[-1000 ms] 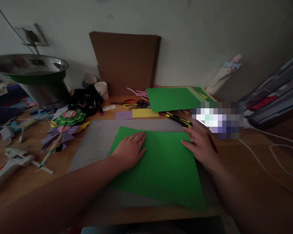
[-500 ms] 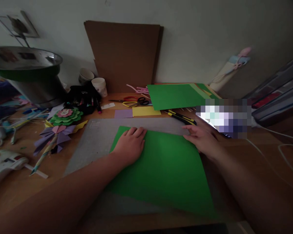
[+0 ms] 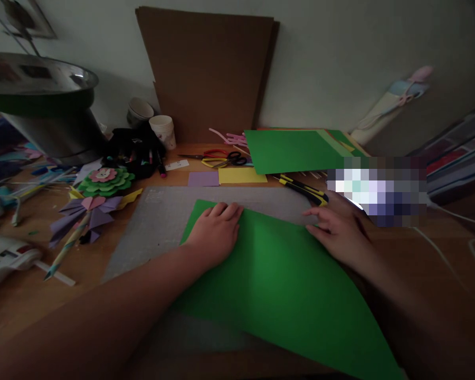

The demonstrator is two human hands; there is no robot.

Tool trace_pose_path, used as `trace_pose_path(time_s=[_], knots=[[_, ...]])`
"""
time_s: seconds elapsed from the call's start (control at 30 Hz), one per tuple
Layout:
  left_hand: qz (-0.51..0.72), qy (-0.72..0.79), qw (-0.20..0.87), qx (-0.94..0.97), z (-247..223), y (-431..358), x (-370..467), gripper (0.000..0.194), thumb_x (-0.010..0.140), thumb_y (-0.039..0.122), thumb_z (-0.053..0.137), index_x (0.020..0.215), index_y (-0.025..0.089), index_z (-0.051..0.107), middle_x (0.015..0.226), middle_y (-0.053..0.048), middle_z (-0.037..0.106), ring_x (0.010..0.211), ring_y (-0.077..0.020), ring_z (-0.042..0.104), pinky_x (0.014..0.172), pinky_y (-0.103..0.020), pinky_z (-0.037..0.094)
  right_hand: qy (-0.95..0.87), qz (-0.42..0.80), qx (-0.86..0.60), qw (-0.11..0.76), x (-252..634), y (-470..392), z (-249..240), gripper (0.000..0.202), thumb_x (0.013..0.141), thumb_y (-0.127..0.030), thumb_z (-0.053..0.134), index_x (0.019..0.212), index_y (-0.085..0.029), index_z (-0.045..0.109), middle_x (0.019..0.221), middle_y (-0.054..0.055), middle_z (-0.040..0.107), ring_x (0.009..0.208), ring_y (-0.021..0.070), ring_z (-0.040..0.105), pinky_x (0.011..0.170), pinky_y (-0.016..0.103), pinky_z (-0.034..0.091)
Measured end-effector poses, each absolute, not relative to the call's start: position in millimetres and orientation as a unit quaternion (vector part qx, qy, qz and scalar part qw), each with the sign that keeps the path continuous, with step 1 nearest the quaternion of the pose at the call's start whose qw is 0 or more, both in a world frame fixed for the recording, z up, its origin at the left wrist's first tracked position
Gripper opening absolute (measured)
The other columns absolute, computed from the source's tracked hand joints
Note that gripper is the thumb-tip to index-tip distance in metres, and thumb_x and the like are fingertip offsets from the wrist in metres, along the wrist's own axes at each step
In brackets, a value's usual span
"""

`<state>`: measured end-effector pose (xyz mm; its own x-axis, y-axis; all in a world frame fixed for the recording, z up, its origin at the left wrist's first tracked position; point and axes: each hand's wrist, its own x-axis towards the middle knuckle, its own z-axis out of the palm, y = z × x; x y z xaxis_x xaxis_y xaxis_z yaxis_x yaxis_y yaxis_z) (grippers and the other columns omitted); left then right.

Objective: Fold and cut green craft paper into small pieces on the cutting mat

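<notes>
Paper, green, is pressed under the flat left hand, its far right corner beside the half-spread right hand.

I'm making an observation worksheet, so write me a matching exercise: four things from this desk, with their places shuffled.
Things:
1. Large green paper sheet in front
2. Black-and-yellow utility knife
3. White plastic glue gun
4. Brown rectangular cardboard sheets

Places:
A. Standing against the pale wall
B. Cut off by the picture's left edge
C. Under the left hand
D. Between the yellow paper rectangle and the right hand

Pairs: 1-C, 2-D, 3-B, 4-A
</notes>
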<state>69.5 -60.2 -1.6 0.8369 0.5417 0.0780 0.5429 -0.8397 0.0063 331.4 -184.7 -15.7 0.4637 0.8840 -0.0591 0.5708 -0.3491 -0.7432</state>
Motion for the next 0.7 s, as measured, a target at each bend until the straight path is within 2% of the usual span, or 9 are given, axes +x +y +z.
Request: trace_pose_path(time_s=[0.13,0.27,0.33,0.4,0.5,0.57,0.7], knots=[[-0.038,-0.284,0.005,-0.958,-0.6,-59.7,70.4,0.046,0.096,0.027,0.028,0.139,0.016,0.039,0.133,-0.007,0.05,0.115,-0.0263,0.043,0.095,-0.041,0.037,-0.452,0.262,-0.786,0.331,332.7,-186.6,-15.3,0.034,0.077,-0.033,0.06,0.11,-0.027,0.06,0.072,0.002,0.069,0.06,0.019,0.063,0.054,0.03,0.048],[-0.037,-0.291,-0.001,-0.956,-1.0,-62.4,66.4,0.046,0.096,0.029,0.029,0.139,0.014,0.039,0.135,-0.008,0.049,0.117,-0.0261,0.044,0.097,-0.041,0.037,-0.424,0.255,-0.783,0.377,330.0,-190.5,-11.1,0.04,0.077,-0.039,0.061,0.115,-0.028,0.057,0.085,0.004,0.069,0.07,0.0223,0.065,0.059,0.034,0.051],[-0.035,-0.295,-0.006,-0.955,-2.9,-66.3,61.8,0.048,0.096,0.031,0.028,0.14,0.013,0.036,0.14,-0.007,0.045,0.121,-0.0251,0.043,0.101,-0.04,0.035,-0.416,0.255,-0.777,0.398,327.7,-192.4,-10.2,0.043,0.078,-0.041,0.06,0.119,-0.028,0.055,0.084,0.004,0.068,0.07,0.0228,0.065,0.059,0.035,0.051],[-0.03,-0.308,-0.014,-0.951,-5.4,-70.8,57.3,0.05,0.096,0.034,0.026,0.143,0.015,0.031,0.148,-0.005,0.036,0.13,-0.0254,0.036,0.108,-0.046,0.027,-0.422,0.265,-0.77,0.4,325.8,-193.8,-10.7,0.044,0.079,-0.039,0.059,0.121,-0.028,0.054,0.078,0.004,0.068,0.065,0.0225,0.065,0.055,0.035,0.05],[-0.014,-0.339,-0.032,-0.94,-7.8,-75.8,54.2,0.052,0.096,0.037,0.024,0.146,0.021,0.022,0.154,-0.002,0.021,0.14,-0.0282,0.02,0.109,-0.063,0.012,-0.433,0.276,-0.771,0.377,325.2,-195.2,-13.2,0.041,0.079,-0.035,0.056,0.12,-0.029,0.054,0.076,0.003,0.069,0.06,0.0221,0.065,0.05,0.034,0.049],[-0.005,-0.348,-0.042,-0.937,-7.7,-77.6,54.5,0.052,0.096,0.037,0.022,0.146,0.023,0.02,0.154,0.0,0.017,0.141,-0.0287,0.017,0.106,-0.069,0.011,-0.436,0.276,-0.778,0.358,326.2,-196.6,-15.4,0.04,0.079,-0.033,0.056,0.119,-0.029,0.055,0.077,0.003,0.069,0.059,0.0218,0.065,0.049,0.033,0.049],[-0.006,-0.351,-0.048,-0.935,-7.4,-79.1,55.8,0.051,0.096,0.036,0.021,0.146,0.023,0.02,0.154,0.001,0.017,0.141,-0.0269,0.016,0.105,-0.07,0.012,-0.451,0.28,-0.768,0.358,327.9,-200.1,-19.3,0.036,0.079,-0.031,0.056,0.115,-0.03,0.057,0.074,0.003,0.069,0.059,0.0217,0.065,0.05,0.033,0.049]])
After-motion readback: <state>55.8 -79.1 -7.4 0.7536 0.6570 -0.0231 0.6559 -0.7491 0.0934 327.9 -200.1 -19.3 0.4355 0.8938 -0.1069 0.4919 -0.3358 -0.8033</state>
